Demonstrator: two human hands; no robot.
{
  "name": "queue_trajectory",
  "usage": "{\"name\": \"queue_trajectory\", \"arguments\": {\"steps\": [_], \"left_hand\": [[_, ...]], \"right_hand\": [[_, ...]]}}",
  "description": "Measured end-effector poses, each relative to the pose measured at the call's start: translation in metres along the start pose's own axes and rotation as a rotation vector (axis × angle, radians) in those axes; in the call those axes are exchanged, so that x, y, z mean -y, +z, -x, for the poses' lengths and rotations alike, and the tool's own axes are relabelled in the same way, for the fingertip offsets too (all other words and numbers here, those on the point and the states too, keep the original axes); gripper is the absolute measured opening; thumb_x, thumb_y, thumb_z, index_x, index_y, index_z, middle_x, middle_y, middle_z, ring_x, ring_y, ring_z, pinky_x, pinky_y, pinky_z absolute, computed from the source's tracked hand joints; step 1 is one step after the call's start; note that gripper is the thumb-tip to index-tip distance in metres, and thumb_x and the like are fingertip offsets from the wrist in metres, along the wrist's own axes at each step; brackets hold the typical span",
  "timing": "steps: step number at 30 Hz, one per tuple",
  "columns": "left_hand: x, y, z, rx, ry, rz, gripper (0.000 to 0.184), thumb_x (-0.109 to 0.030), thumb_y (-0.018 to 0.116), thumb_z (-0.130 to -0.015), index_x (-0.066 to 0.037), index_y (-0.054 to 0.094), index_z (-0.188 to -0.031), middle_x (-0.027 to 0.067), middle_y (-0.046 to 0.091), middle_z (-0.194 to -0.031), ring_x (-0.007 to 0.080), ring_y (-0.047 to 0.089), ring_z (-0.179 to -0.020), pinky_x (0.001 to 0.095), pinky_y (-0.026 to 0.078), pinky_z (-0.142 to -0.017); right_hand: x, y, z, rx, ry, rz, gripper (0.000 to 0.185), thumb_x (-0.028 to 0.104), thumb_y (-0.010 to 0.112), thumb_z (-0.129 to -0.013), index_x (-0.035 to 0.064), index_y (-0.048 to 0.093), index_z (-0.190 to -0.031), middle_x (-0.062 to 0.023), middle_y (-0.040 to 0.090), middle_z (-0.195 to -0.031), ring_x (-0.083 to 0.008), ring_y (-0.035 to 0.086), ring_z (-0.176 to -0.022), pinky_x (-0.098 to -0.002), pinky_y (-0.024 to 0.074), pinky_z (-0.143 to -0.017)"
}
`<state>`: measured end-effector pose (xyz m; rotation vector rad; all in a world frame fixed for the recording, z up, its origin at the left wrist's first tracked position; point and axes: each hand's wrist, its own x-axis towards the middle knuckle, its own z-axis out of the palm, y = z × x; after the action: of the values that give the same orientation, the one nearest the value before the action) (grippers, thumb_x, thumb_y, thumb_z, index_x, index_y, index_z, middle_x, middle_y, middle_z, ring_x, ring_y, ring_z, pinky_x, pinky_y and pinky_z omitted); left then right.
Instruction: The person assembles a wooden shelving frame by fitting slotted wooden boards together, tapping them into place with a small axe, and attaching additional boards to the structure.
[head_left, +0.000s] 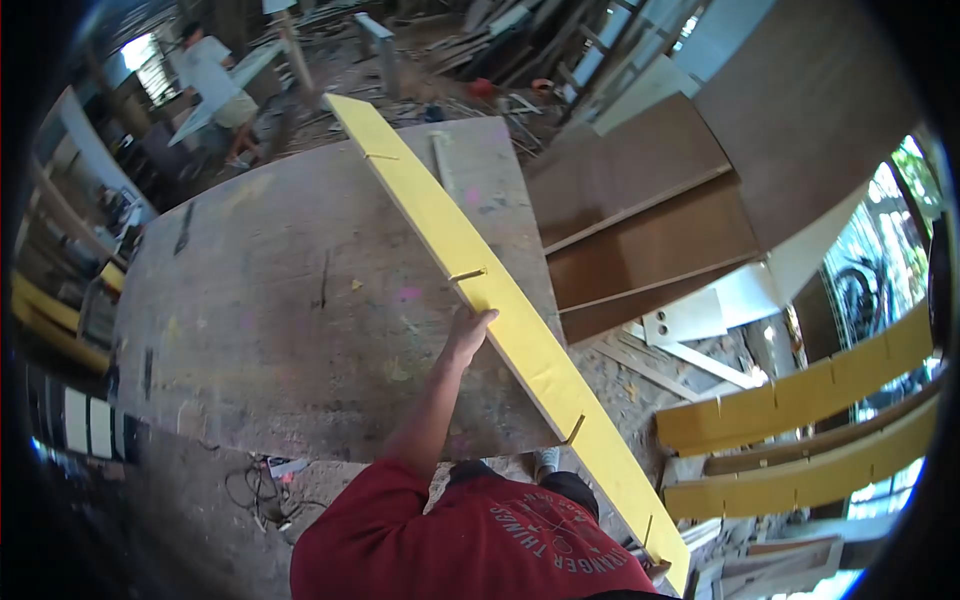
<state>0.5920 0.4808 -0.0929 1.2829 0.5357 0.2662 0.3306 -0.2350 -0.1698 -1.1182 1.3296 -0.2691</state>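
Observation:
A long yellow board (pixel 540 345) with several narrow slots slants across the view, from the worktable's far edge down to the lower right. My left hand (pixel 470 333) grips its left edge near the middle, thumb over the top face. At the board's near end, by the red shirt, a small part of my right hand (pixel 657 568) shows at the edge; its fingers are mostly hidden. Beneath the board lies the worn wooden worktable (pixel 270 300).
Brown panels (pixel 640 240) lean right of the table. Slotted yellow boards (pixel 800 390) lie at the right. A person (pixel 215 85) stands at the back left beside a pale board. Cables (pixel 262 495) and scraps litter the floor.

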Motion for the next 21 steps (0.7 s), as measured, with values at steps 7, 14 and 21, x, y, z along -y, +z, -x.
{"name": "queue_trajectory", "arguments": {"steps": [7,14,21], "left_hand": [[-0.006,0.089,-0.06,0.028,-0.138,-0.443,0.061,-0.025,0.072,-0.088,0.009,0.06,-0.138,0.0324,0.068,-0.132,0.0422,0.065,-0.128,0.0494,0.05,-0.109],[-0.013,0.165,0.029,-0.064,0.923,-0.727,0.123,-0.025,0.081,-0.084,0.007,-0.004,-0.167,0.0433,0.005,-0.168,0.0544,0.012,-0.159,0.0562,0.015,-0.131],[0.049,0.194,0.229,1.516,1.19,-1.338,0.07,-0.04,0.073,-0.09,0.0,0.056,-0.145,0.0251,0.06,-0.144,0.0337,0.056,-0.139,0.0545,0.039,-0.12]], "right_hand": [[-0.018,-0.092,0.045,-0.242,-0.065,-0.1,0.048,0.056,0.062,-0.096,0.0125,0.065,-0.116,-0.0018,0.065,-0.091,-0.0168,0.062,-0.077,-0.0309,0.0526,-0.066],[-0.018,-0.156,0.049,-0.285,-0.188,-0.18,0.049,0.057,0.062,-0.096,0.0125,0.065,-0.116,-0.0021,0.064,-0.091,-0.0168,0.062,-0.077,-0.0318,0.053,-0.068],[-0.049,-0.036,0.149,-0.001,-0.001,-0.199,0.043,0.042,0.061,-0.101,0.0029,0.061,-0.12,-0.0118,0.07,-0.106,-0.0243,0.072,-0.095,-0.0332,0.0622,-0.079]]}}
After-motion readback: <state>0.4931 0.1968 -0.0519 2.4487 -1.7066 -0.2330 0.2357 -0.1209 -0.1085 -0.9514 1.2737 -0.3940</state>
